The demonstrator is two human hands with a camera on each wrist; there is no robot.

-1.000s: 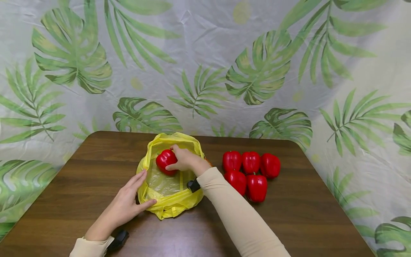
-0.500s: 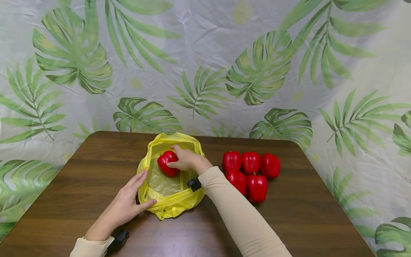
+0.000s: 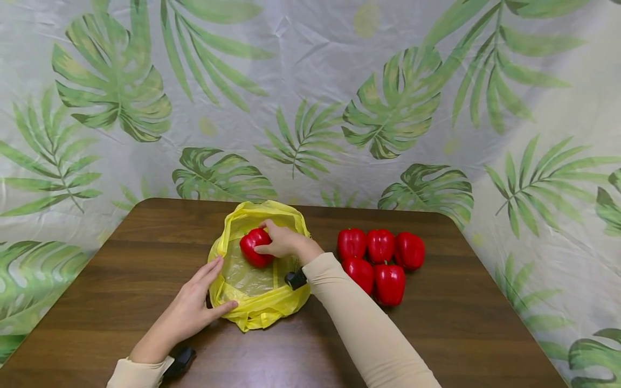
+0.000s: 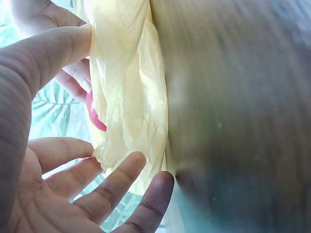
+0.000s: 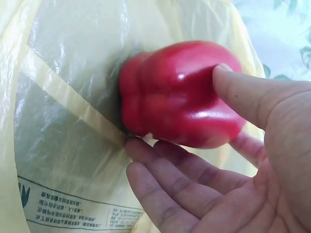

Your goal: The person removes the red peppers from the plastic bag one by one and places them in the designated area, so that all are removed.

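My right hand [image 3: 283, 240] reaches inside a yellow plastic bag [image 3: 266, 315] and grips a red bell pepper [image 3: 255, 249] by its side. In the right wrist view the thumb lies on top of the pepper [image 5: 182, 94], with fingers beneath and beside it. The bag stands upright with its mouth wide. My left hand [image 3: 193, 304] rests against the bag's near left rim; its fingers are spread and fairly straight in the left wrist view, where they touch the bag's pale wall [image 4: 127, 92]. Part of the pepper is hidden behind that wall there.
Several more red bell peppers [image 3: 380, 247] stand in a cluster on the wooden table [image 3: 451, 334], right of the bag and close to the right forearm. A leaf-patterned cloth [image 3: 315, 81] hangs behind the table.
The right hand has shifted slightly right with the pepper, which sits a little further right and lower inside the bag. The left hand and the other peppers stay in place.
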